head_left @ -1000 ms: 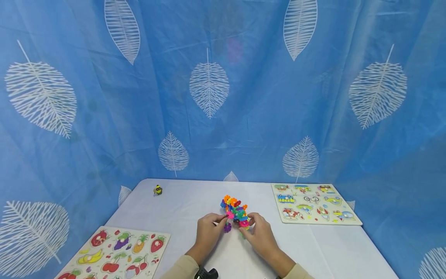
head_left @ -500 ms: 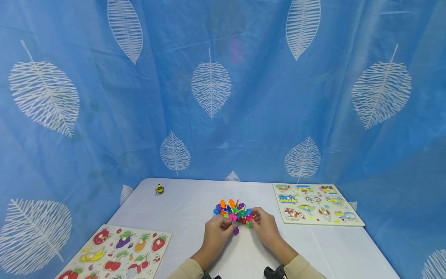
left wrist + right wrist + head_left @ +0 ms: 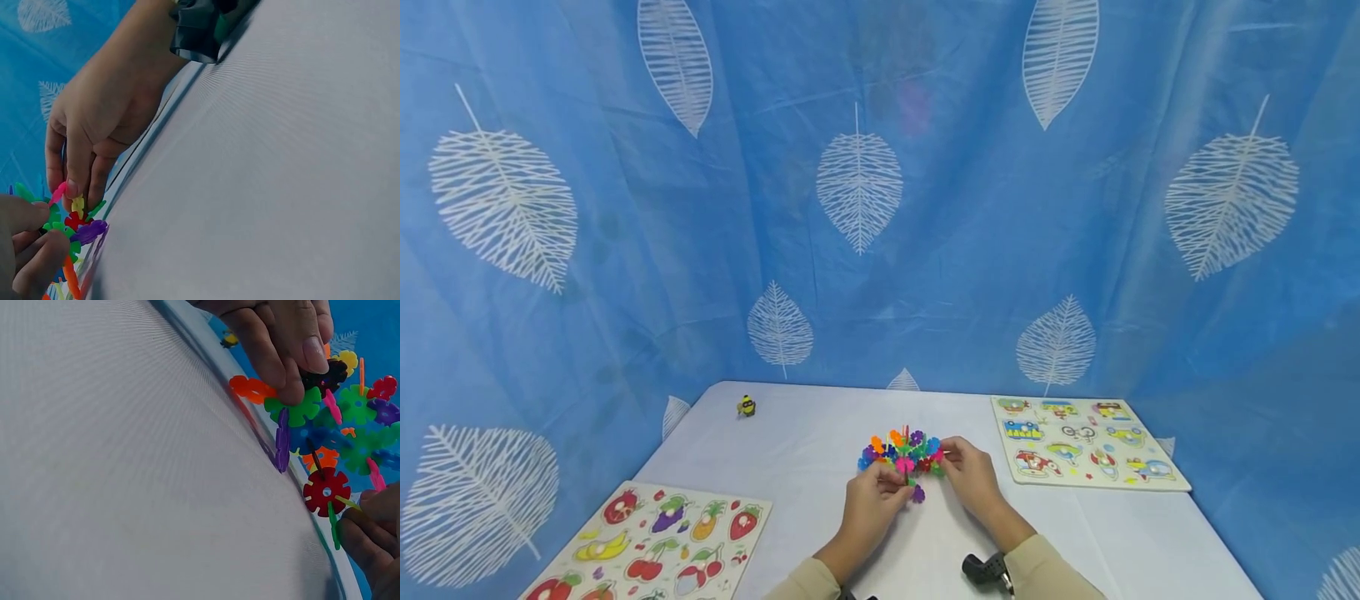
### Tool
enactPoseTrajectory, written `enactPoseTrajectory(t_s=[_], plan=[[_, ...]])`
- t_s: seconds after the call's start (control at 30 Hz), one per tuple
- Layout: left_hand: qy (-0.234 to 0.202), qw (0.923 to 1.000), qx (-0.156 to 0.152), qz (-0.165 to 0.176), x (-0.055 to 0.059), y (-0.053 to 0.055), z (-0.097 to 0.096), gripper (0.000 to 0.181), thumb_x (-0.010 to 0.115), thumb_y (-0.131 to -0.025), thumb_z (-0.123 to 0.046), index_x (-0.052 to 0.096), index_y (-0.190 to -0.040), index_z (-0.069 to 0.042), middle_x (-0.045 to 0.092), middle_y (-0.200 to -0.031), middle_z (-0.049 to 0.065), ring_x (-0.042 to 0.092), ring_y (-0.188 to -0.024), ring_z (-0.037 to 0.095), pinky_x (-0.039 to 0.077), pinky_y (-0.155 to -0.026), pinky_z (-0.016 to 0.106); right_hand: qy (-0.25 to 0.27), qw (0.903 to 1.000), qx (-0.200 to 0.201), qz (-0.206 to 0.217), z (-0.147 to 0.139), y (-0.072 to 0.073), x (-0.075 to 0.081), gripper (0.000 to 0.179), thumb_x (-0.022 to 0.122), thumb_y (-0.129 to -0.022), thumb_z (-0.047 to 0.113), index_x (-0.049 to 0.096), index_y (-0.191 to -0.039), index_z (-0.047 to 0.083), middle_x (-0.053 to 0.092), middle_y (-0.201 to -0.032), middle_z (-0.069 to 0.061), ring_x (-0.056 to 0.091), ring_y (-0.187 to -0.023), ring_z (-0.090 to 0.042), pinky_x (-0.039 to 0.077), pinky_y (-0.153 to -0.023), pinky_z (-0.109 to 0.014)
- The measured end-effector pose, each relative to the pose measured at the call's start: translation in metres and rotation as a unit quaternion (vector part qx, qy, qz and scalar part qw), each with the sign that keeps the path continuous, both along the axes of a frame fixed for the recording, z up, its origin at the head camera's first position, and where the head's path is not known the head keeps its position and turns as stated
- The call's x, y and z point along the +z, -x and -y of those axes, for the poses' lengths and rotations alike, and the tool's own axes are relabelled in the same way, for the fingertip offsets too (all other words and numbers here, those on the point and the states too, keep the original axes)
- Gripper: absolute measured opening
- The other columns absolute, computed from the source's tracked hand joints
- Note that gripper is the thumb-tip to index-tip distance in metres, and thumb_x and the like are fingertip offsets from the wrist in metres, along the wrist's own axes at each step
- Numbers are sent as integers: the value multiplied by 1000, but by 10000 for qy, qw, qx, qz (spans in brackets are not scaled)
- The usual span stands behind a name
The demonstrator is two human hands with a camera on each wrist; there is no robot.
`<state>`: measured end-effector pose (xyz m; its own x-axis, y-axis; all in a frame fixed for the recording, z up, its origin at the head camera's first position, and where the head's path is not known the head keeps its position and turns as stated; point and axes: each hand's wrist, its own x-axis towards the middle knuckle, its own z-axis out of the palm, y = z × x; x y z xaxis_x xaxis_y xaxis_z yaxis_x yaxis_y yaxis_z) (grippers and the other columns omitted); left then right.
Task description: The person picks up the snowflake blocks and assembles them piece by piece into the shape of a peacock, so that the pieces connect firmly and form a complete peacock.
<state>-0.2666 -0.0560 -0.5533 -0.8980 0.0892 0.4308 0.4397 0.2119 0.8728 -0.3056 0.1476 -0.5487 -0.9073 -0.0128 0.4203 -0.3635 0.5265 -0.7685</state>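
Observation:
A multicoloured cluster of interlocking plastic flower discs [image 3: 904, 464] is held between both hands near the middle of the table. On its near side, my left hand [image 3: 869, 508] pinches a dark disc [image 3: 331, 375] between thumb and fingers. The right hand [image 3: 976, 479] grips the cluster's right edge, its thumb and fingers on a yellow disc [image 3: 77, 205] beside a red disc [image 3: 327, 492]. A purple disc [image 3: 918, 493] sticks out at the front, close over the tablecloth. Fingers hide part of the cluster.
A fruit puzzle board [image 3: 662, 546] lies at the front left, and a vehicle puzzle board [image 3: 1086, 442] at the back right. A small yellow-and-black figure [image 3: 747, 406] stands at the far left. The blue leaf-print curtain [image 3: 955, 275] surrounds the white table [image 3: 805, 450].
The cluster has turned in the hands, from slanting to lying more side to side. Its purple disc has moved right, along with the left hand. The right hand has moved slightly away from the body.

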Motion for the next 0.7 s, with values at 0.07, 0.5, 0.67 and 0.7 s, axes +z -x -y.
enactPoseTrajectory(t_s=[0.07,0.5,0.67,0.7], plan=[[-10,10000,9,86,1,1,1,24,87,-83,5,67,-93,-5,73,-88,0,75,-81,12,62,-70,24,7,10000,-9,28,-1,0,0,23,76,-92,-9,70,-112,1,74,-109,-11,73,-97,-24,61,-83,-30],[254,9994,185,156,3,1,2,22,87,-84,2,70,-91,-8,72,-85,-6,70,-76,10,61,-66,23,-194,9995,14,-240,-5,-8,-1,24,81,-90,-3,73,-111,5,73,-102,-2,69,-88,-13,60,-78,-26],[238,9995,217,79,2,2,2,21,87,-85,2,70,-91,-8,72,-85,-5,70,-75,9,61,-65,23,-226,9993,65,-300,-5,-8,-2,23,81,-90,-3,73,-111,3,72,-100,-1,68,-86,-13,61,-76,-27],[242,9994,233,93,2,2,2,21,87,-85,2,70,-91,-8,72,-86,-5,70,-75,9,61,-65,23,-219,9993,79,-304,-5,-8,-2,23,81,-90,-3,72,-110,3,72,-99,-1,68,-86,-14,61,-76,-28]])
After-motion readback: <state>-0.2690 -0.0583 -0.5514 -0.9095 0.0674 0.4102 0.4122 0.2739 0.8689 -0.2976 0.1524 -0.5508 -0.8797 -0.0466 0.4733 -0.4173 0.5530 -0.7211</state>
